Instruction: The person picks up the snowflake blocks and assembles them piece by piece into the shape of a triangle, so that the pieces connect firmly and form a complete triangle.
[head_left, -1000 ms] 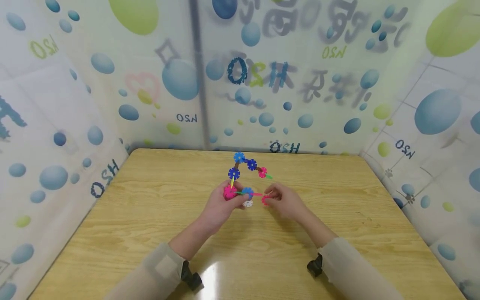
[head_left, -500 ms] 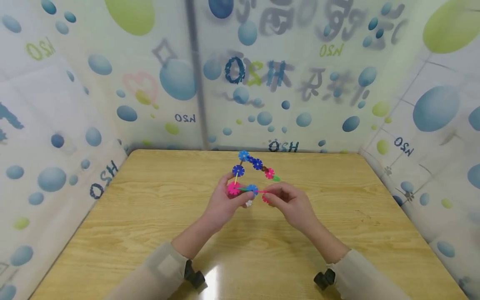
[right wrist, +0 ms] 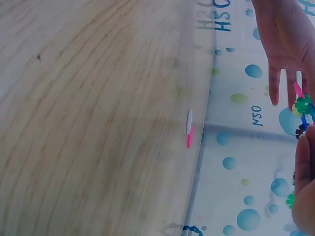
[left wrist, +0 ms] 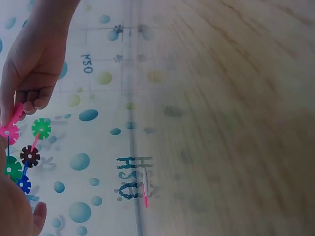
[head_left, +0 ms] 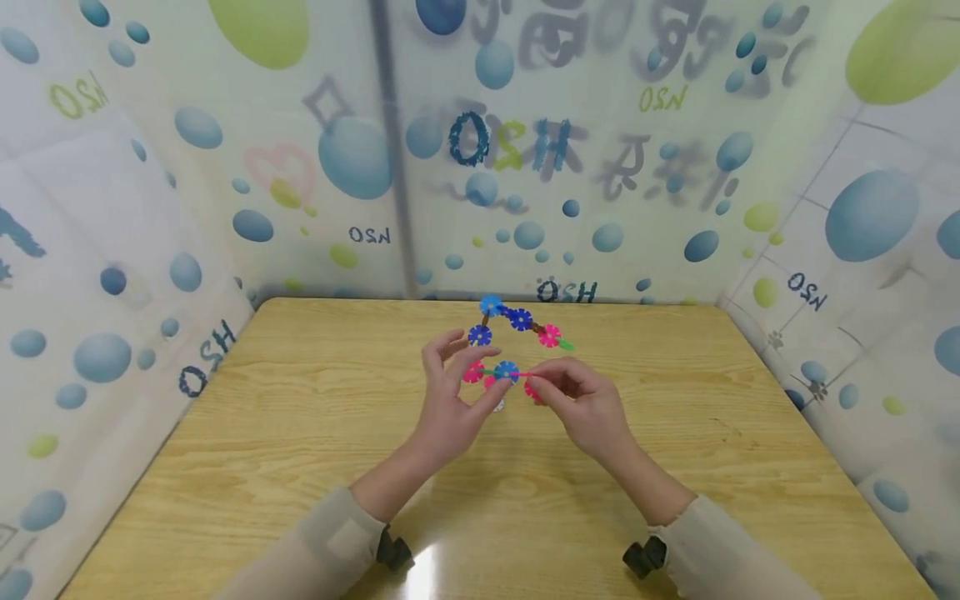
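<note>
A chain of notched snowflake discs (head_left: 480, 335) in blue, pink, brown and green hangs in an arch between the hands, above the table. My left hand (head_left: 448, 412) is spread, its fingers raised and fairly straight behind the chain, its thumb tip at a light blue disc (head_left: 507, 371). With thumb and fingertips my right hand (head_left: 588, 408) pinches a pink disc (left wrist: 17, 112) at the chain's near right end. The far right end carries a pink disc and a green one (head_left: 566, 343). The right hand partly hides another pink disc (head_left: 531, 390).
A loose white disc (head_left: 498, 406) and a pink one (left wrist: 146, 199) lie on the wooden table (head_left: 300, 458) beneath the hands. A patterned curtain (head_left: 600, 208) stands behind the table and on both sides.
My left hand's fingers have lifted and spread from around the pink disc. The right hand has moved closer to the left, and the chain has shifted slightly right and up.
</note>
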### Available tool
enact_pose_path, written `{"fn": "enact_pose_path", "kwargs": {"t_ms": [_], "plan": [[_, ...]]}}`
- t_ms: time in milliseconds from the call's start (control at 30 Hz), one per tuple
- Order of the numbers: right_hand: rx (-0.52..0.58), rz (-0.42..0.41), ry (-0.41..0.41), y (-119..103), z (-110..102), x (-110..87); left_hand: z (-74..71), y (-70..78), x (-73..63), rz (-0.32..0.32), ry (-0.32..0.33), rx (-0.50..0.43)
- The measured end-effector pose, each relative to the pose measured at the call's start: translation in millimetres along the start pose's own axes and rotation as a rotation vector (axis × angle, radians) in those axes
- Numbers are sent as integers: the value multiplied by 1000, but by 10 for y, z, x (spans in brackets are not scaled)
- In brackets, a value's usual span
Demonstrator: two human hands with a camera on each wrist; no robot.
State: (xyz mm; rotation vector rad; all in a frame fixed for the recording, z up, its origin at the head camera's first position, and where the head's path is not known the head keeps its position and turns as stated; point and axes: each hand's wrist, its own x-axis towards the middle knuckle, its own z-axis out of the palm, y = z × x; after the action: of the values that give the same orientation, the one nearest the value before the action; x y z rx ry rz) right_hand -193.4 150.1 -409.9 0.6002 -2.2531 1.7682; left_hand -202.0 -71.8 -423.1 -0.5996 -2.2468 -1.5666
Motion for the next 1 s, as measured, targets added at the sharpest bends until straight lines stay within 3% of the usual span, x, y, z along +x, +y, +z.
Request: {"fn": "enact_pose_path", "kwargs": {"t_ms": [167,333,533,633,800,1000], "plan": [[-28,-63,0,-10,6,16,11,-26,21,274,69,137],[-83,-130,-13,-23,10,16,5,-47,54,394,73,185],[-127,-154,-29,-54,19,22,-4,-55,67,385,7,85],[-96,-91,-26,-85,8,18,-16,-54,61,353,6,65],[8,80,13,-133,-54,-1,-33,-56,49,306,2,61],[37,146,-8,-174,-116,-9,-32,-57,35,350,15,80]]}}
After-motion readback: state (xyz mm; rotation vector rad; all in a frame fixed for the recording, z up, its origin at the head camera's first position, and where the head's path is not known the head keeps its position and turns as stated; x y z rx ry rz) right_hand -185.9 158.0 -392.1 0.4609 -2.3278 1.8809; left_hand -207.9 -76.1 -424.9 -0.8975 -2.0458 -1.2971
